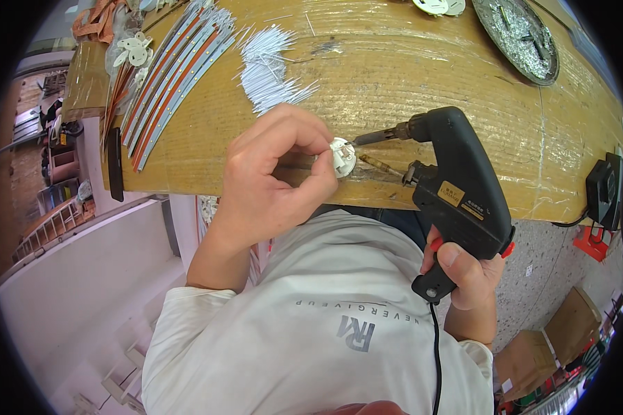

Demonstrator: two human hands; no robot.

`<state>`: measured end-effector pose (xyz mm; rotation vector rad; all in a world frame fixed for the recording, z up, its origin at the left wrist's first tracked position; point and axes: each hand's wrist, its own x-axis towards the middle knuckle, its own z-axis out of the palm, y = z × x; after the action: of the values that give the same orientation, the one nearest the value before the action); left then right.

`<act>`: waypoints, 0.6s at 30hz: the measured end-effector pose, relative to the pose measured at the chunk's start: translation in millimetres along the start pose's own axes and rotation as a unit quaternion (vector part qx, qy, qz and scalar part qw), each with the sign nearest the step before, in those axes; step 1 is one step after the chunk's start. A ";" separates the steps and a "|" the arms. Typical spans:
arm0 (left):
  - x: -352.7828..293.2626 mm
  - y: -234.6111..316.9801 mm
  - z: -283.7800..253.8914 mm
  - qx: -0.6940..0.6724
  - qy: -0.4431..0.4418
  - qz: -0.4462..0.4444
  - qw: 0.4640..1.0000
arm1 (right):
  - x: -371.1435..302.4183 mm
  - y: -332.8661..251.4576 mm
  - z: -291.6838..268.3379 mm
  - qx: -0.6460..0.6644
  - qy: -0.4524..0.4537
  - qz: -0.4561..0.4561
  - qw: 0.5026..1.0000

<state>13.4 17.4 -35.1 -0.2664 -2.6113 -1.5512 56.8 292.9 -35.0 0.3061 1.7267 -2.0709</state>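
Pinched: disc [345, 163] | left hand [273, 169] hides edge | soldering gun [469, 181]: tip contact unclear

White round part [344, 163]: disc-shaped, raised features on the visible face; pinched at the fingertips of the left hand [278, 176], on that hand's right side. Black soldering gun [464, 190]: pistol-shaped, handle gripped in the right hand [472, 273]; barrel directed toward the left hand, tip at the part's edge; contact indeterminate.

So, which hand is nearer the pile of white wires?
Left: left hand just below the white wires in the picture; right hand lower and farther right, gripping the black soldering gun.
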 end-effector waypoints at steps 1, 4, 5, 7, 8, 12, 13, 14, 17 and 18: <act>0.0 -0.2 0.2 0.000 0.000 0.000 1.000 | -0.3 -0.5 0.6 0.000 0.000 0.000 1.000; -0.2 0.0 1.8 -0.001 0.001 0.002 1.000 | -1.0 -2.2 2.6 0.018 0.010 0.011 1.000; 0.2 0.7 4.3 -0.012 0.020 -0.002 1.000 | -1.0 -3.1 3.5 0.024 0.013 0.013 1.000; 0.5 1.2 5.8 -0.023 0.039 -0.005 0.999 | -1.3 -2.6 5.2 0.029 0.018 0.014 0.999; 0.3 1.4 5.6 -0.026 0.037 -0.009 0.999 | -1.7 -1.4 6.1 0.035 0.028 0.012 0.999; 0.7 0.6 5.1 -0.026 0.037 -0.003 0.999 | -1.1 -1.8 6.6 0.037 0.037 0.008 0.999; 0.5 0.3 4.8 -0.026 0.037 -0.003 0.999 | -1.1 -2.0 6.6 0.037 0.036 0.007 0.999; 0.3 -0.2 4.3 -0.020 0.036 0.000 0.999 | -1.0 -2.2 6.4 0.068 0.015 -0.018 0.997; -2.7 -3.4 3.7 -0.005 0.026 0.014 1.000 | -1.2 1.3 2.8 0.100 -0.018 -0.052 0.994; -3.1 -3.6 2.6 0.007 0.015 0.024 1.000 | -1.5 2.1 2.4 0.101 -0.028 -0.060 0.993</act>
<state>15.7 17.7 -40.0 -0.2986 -2.5725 -1.5097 59.3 290.5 -35.6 0.2058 1.5380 -2.3242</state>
